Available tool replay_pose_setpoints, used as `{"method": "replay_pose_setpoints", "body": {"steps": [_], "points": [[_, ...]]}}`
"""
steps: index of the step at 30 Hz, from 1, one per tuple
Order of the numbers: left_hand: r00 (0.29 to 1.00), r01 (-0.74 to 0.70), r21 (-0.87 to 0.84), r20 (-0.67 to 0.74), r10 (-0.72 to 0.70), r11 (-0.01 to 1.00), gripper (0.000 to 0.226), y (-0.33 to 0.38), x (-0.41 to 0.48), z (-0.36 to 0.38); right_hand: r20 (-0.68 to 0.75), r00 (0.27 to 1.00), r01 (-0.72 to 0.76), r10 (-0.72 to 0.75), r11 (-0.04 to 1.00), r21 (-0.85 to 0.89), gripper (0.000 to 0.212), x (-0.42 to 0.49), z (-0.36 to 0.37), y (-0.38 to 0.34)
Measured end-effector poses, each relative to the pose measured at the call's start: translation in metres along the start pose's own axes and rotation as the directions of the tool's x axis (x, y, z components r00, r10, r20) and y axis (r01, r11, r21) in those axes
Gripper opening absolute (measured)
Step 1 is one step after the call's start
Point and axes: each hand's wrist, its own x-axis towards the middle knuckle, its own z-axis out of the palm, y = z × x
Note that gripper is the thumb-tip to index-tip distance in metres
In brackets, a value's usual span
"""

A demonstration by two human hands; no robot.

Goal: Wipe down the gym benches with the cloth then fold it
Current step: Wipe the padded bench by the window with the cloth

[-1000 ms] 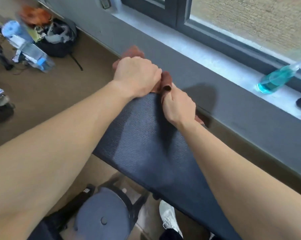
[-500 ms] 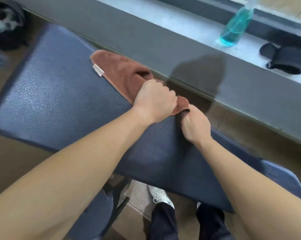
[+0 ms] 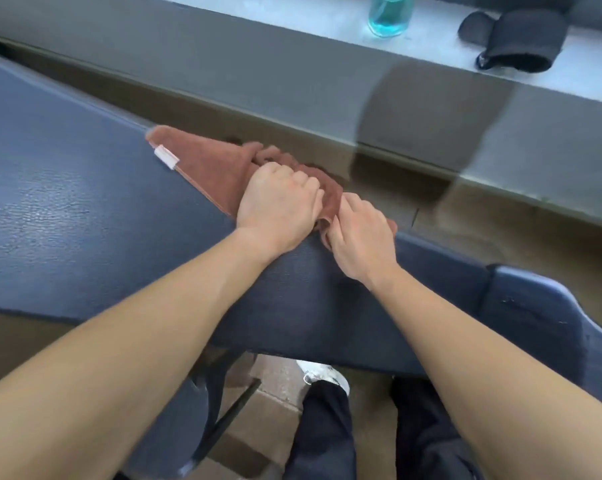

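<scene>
A brown cloth (image 3: 206, 164) with a small white tag lies along the far edge of the dark blue padded gym bench (image 3: 67, 209). My left hand (image 3: 278, 202) is closed in a fist on the cloth's bunched right part and presses it onto the pad. Right beside it, my right hand (image 3: 358, 237) grips the cloth's right end at the bench edge. The cloth's left corner lies flat and free on the pad.
A grey ledge (image 3: 292, 74) and pale window sill run behind the bench, holding a bottle of blue liquid (image 3: 389, 15) and a black rolled item (image 3: 514, 39). A second blue pad (image 3: 542, 317) sits at right. My legs and a white shoe (image 3: 323, 375) are below.
Both hands have dragged the cloth along the far edge of the bench toward the right, more of the pad now showing at left. The view has shifted down and right.
</scene>
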Motion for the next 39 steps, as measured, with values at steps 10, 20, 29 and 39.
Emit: {"method": "replay_pose_setpoints", "body": {"steps": [10, 20, 29, 39], "points": [[0.962, -0.266, -0.08, 0.042, 0.27, 0.961, 0.038, 0.118, 0.044, 0.042, 0.12, 0.936, -0.325, 0.332, 0.943, -0.076, 0.047, -0.054, 0.001, 0.129], [0.996, -0.089, 0.051, 0.015, 0.088, 0.995, 0.039, 0.129, 0.049, 0.054, -0.047, 0.977, -0.202, 0.208, 0.972, 0.118, 0.036, -0.048, 0.017, 0.119], [0.979, -0.181, -0.082, 0.078, 0.188, 0.98, 0.027, 0.267, 0.092, 0.093, 0.007, 0.893, -0.443, 0.449, 0.878, 0.182, 0.038, -0.103, 0.042, 0.246], [0.838, -0.54, -0.076, 0.046, 0.544, 0.838, 0.037, 0.288, 0.095, 0.109, 0.33, 0.439, -0.788, 0.836, 0.182, 0.588, 0.048, -0.201, 0.073, 0.187]]}}
